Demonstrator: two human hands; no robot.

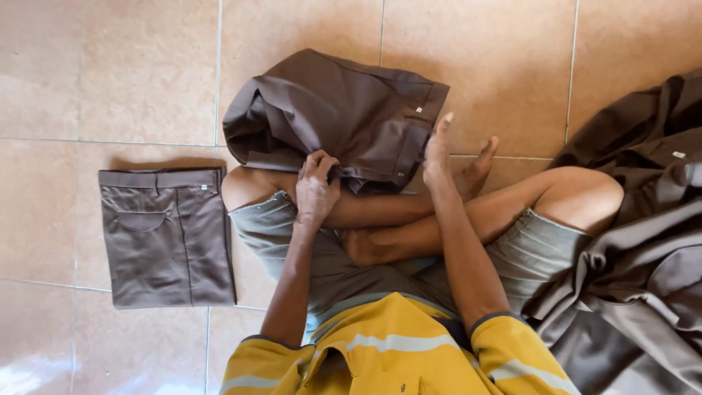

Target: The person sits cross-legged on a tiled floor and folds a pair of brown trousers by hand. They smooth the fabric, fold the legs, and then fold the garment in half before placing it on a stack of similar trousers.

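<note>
While seated cross-legged, person handles brown trousers [336, 110] lying over the knees.
Left hand [316, 189] fist clamped on lower edge; right hand [437, 150] open-fingered against waistband. Folded pair [167, 235] at left on tile floor [110, 66].

A home-like room: glossy tan floor tiles [131, 80], a folded pair of trousers [167, 235], heaped brown garments [643, 292].

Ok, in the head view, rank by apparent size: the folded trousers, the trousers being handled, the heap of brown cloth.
1. Heap of brown cloth, partly out of frame.
2. Trousers being handled.
3. Folded trousers; close to second, so unsure.
</note>
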